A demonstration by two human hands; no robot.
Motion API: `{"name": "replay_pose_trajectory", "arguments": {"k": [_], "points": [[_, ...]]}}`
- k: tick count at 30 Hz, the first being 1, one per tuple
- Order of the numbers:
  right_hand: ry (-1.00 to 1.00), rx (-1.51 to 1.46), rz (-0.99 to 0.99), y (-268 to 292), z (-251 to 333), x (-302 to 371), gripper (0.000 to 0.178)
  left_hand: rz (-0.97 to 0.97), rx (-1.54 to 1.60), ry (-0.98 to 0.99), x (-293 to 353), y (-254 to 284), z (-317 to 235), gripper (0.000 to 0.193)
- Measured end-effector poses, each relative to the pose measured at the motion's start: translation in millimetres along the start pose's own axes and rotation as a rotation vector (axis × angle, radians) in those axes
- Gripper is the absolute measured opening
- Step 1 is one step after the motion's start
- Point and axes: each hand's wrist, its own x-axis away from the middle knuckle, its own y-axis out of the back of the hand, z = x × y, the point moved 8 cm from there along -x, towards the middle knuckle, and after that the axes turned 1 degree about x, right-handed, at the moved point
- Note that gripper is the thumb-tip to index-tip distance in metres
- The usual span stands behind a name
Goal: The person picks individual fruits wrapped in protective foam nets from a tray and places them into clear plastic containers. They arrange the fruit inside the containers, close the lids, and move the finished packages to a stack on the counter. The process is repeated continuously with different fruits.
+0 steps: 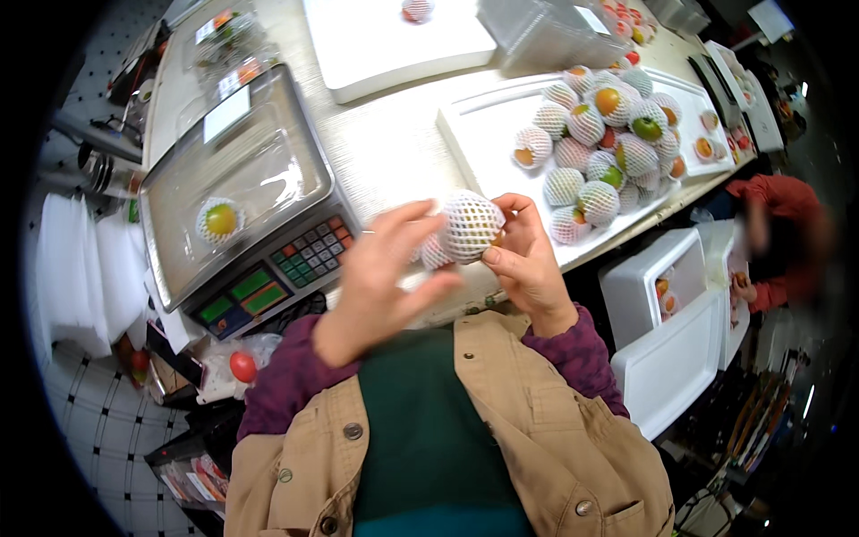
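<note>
My right hand (534, 268) grips a round fruit in a white foam net (472, 226), thumb and fingers closed on its right side. A little orange skin shows near the thumb. My left hand (385, 273), somewhat blurred, is open just left of it, thumb and fingers apart. Between the two hands, part of another white foam net (434, 254) shows; what is inside it is hidden. One netted green-orange fruit (220, 220) sits in a clear plastic tray on the metal pan of a scale (165, 259). To the right, several netted fruits (586, 125) are heaped on a white foam lid (474, 143).
A white foam slab (403, 54) with one netted fruit lies at the back, beside stacked clear plastic boxes (550, 36). White foam boxes (617, 277) stand low on the right, near another person in a red sleeve (792, 224). White foam sheets (76, 268) hang at the left.
</note>
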Motion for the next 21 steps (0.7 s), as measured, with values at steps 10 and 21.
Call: {"name": "replay_pose_trajectory", "arguments": {"k": [10,21], "points": [[-0.248,-0.274,0.055,-23,-42,-2,0.050,-0.298,0.887,0.653,34,-9,80,0.010],[-0.053,0.289,-0.088,-10,-34,-6,0.042,-0.025,0.398,0.292,26,-15,39,0.035]]}}
